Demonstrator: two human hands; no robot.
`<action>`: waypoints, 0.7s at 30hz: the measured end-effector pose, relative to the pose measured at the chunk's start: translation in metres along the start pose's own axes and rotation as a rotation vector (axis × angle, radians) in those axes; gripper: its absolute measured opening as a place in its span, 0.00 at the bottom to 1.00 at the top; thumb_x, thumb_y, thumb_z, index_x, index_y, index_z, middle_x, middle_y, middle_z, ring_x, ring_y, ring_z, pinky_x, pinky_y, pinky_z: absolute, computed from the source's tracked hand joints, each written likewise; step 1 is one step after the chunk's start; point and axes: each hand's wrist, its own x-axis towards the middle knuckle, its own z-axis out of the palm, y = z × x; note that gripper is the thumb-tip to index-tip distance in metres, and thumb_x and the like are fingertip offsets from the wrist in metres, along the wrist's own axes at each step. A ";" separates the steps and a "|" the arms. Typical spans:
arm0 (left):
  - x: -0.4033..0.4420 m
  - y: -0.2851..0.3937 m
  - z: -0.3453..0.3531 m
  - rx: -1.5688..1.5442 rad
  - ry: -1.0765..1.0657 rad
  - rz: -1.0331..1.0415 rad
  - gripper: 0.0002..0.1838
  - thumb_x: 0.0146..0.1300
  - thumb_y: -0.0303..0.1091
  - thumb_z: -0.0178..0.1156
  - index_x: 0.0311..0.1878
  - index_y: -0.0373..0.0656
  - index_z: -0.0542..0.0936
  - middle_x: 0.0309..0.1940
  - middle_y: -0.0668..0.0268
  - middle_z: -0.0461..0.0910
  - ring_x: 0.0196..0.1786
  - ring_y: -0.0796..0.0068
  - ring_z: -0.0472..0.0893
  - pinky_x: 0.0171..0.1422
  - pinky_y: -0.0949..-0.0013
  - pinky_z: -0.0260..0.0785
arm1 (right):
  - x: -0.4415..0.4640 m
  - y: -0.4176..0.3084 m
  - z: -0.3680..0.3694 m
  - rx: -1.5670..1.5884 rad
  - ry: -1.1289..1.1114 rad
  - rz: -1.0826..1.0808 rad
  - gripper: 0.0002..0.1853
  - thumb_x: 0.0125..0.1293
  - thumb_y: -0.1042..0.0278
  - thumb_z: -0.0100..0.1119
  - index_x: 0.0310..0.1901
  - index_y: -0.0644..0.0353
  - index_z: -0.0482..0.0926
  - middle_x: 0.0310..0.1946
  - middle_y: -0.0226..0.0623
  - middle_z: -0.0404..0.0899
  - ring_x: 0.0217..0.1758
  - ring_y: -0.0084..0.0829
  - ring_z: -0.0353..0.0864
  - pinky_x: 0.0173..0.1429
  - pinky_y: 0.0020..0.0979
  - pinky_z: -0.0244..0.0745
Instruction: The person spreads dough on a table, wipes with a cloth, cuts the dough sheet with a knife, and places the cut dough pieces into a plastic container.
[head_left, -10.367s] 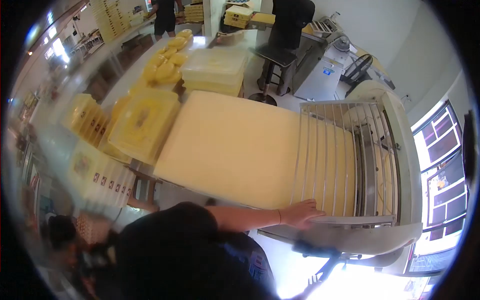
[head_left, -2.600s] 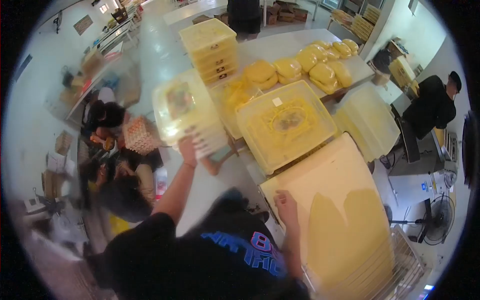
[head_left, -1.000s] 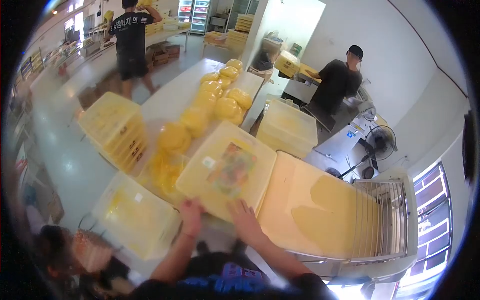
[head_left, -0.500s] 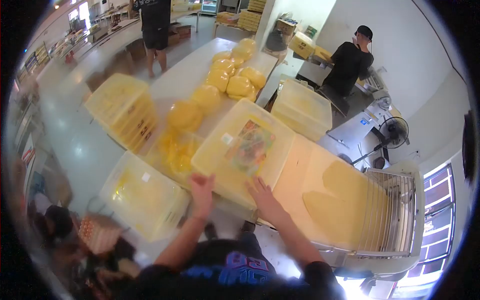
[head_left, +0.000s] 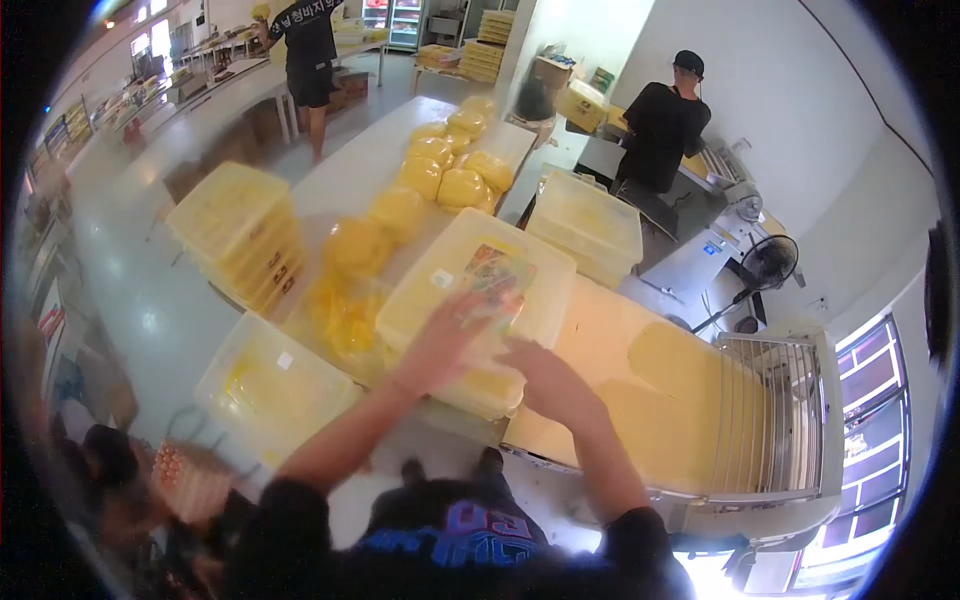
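A translucent plastic box (head_left: 420, 310) with a colourful label (head_left: 497, 268) on its lid stands at the table's front end. Over the lid is my left hand (head_left: 452, 335), blurred, its fingers stretched toward the label. My right hand (head_left: 545, 380) is at the box's right front side, fingers apart and pointing left; whether it touches the box I cannot tell. Neither hand visibly holds anything. Left of the box lies a yellow plastic bag (head_left: 345, 315), with several wrapped yellow dough lumps (head_left: 420, 178) behind it.
A sheet of yellow dough (head_left: 640, 400) lies on the machine bed at right, beside a metal rack (head_left: 745, 410). Box stacks (head_left: 235, 230) and another lidded box (head_left: 275, 385) stand at left. One person (head_left: 665, 135) is at back right, another (head_left: 308, 60) at back left.
My left hand has moved up and right from the box's front left corner onto its lid. My right hand has shifted slightly right. The person at back right has turned.
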 end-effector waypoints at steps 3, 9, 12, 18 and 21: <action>0.002 -0.009 0.011 0.106 0.061 0.092 0.35 0.45 0.19 0.57 0.63 0.46 0.73 0.70 0.58 0.62 0.72 0.57 0.62 0.74 0.59 0.54 | -0.009 -0.052 -0.037 -0.028 0.471 -0.038 0.29 0.51 0.84 0.56 0.58 0.56 0.76 0.67 0.48 0.65 0.73 0.44 0.60 0.71 0.40 0.62; -0.020 -0.017 -0.025 -0.307 0.660 -0.341 0.26 0.56 0.18 0.53 0.61 0.39 0.74 0.60 0.54 0.74 0.66 0.55 0.70 0.70 0.59 0.61 | -0.034 -0.047 -0.037 0.113 0.920 -0.004 0.23 0.54 0.80 0.58 0.54 0.59 0.78 0.64 0.48 0.69 0.69 0.48 0.65 0.71 0.41 0.60; -0.055 -0.041 -0.057 -0.638 1.148 -0.456 0.16 0.70 0.29 0.52 0.57 0.33 0.76 0.56 0.53 0.78 0.65 0.59 0.72 0.69 0.61 0.62 | -0.032 -0.009 -0.005 0.113 0.832 0.175 0.23 0.54 0.79 0.60 0.55 0.61 0.76 0.62 0.47 0.70 0.66 0.45 0.69 0.69 0.39 0.63; -0.202 -0.079 -0.095 -0.962 1.330 -0.553 0.27 0.73 0.32 0.46 0.71 0.34 0.53 0.68 0.49 0.61 0.70 0.54 0.62 0.76 0.55 0.54 | -0.036 0.064 0.094 0.231 0.693 0.334 0.21 0.55 0.74 0.62 0.53 0.60 0.77 0.57 0.47 0.74 0.62 0.45 0.71 0.67 0.39 0.66; -0.254 -0.072 -0.073 -0.952 1.404 -0.741 0.29 0.72 0.30 0.48 0.71 0.32 0.52 0.69 0.48 0.57 0.71 0.56 0.60 0.77 0.55 0.54 | -0.020 0.056 0.090 0.164 0.663 0.303 0.22 0.56 0.74 0.61 0.54 0.59 0.76 0.57 0.45 0.74 0.61 0.44 0.72 0.67 0.38 0.66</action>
